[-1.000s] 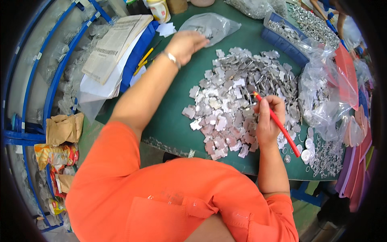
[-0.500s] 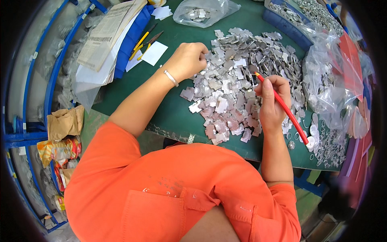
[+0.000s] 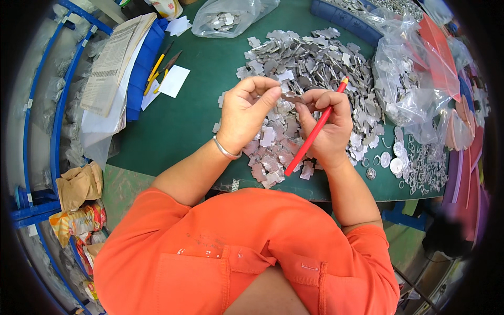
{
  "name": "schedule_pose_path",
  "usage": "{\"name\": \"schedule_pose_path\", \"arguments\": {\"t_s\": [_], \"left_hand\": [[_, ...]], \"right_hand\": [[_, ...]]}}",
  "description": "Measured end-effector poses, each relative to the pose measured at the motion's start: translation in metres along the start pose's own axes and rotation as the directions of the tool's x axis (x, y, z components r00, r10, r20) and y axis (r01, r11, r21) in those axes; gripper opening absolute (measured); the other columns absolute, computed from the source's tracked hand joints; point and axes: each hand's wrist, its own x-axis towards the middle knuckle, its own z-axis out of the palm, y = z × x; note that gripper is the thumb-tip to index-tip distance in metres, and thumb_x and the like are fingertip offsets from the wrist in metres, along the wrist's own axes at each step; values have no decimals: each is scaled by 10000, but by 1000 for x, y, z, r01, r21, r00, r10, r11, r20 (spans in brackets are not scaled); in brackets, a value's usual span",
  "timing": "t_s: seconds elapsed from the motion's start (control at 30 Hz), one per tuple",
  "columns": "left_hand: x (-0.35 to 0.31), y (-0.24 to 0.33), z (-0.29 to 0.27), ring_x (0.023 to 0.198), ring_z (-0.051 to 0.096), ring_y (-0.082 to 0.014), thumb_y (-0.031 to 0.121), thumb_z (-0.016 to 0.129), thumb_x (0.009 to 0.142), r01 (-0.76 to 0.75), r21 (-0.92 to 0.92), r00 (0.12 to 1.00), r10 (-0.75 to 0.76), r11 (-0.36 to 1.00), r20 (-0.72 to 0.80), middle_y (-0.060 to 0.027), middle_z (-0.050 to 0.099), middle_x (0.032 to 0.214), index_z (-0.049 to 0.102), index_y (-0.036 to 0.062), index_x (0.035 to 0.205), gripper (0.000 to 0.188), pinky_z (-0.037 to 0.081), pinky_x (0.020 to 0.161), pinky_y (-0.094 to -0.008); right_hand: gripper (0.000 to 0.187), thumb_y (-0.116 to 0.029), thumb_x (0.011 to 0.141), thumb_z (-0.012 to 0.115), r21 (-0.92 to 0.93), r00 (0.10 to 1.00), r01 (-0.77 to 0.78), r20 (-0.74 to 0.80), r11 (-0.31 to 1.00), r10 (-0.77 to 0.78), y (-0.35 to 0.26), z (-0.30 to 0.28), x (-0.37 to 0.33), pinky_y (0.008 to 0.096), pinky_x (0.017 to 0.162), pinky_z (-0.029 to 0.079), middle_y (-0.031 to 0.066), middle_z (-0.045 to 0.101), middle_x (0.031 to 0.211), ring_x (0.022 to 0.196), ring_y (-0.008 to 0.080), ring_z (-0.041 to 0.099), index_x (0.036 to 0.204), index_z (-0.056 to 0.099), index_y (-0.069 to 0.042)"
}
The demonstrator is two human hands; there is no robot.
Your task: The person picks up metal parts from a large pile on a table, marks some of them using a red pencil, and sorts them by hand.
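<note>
Hands: two; the left hand (image 3: 244, 115) has thumb and index finger nearly closed at the tips on one end of a metal piece; the right hand (image 3: 336, 137) pinches the other end between thumb and index finger, its other fingers curled
Metal piece (image 3: 292, 97): one, small, flat and grey; held between the two hands, above the near side of the heap
Red pencil (image 3: 311, 140): one; lodged across the right hand, yellowish tip pointing up and away, butt end toward the orange shirt (image 3: 199, 273)
Heap (image 3: 336, 60): one, of flat notched metal pieces on the green table (image 3: 194, 68); too many and too overlapped to count
Clear bags: two; a tied-looking left bag (image 3: 224, 21) with some pieces inside, beyond the left hand; a right bag (image 3: 404, 79) beside the heap
Blue containers: two; a blue bin (image 3: 349, 23) beyond the heap, a blue tray (image 3: 140, 73) beside one newspaper (image 3: 113, 68)
Yellow-handled tools (image 3: 153, 79): two, next to a white card (image 3: 174, 82)
Bracelet (image 3: 227, 150): one, on the left wrist
Pale discs (image 3: 397, 166): at least four, near loose rings (image 3: 422, 173), too many to count
</note>
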Motion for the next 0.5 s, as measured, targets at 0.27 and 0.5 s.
{"name": "schedule_pose_path", "arguments": {"t_s": [0.27,0.5], "left_hand": [[-2,6,-5,606,573,-102,239,508,942,361,-180,926,-329,915,185,-58,613,770,609,-25,976,285,467,540,-214],[-1,7,-5,716,635,-156,23,625,833,335,-293,938,-287,895,196,-101,632,859,560,-45,1063,249,538,648,-261]], "right_hand": [[299,114,713,646,-87,991,122,57,989,-117,2,0,-1,252,631,481,104,620,855,721,146,582,845,428,-43],[268,153,751,545,-99,968,245,86,965,-237,4,0,3,273,683,494,133,612,905,801,181,602,876,412,-43]]}}
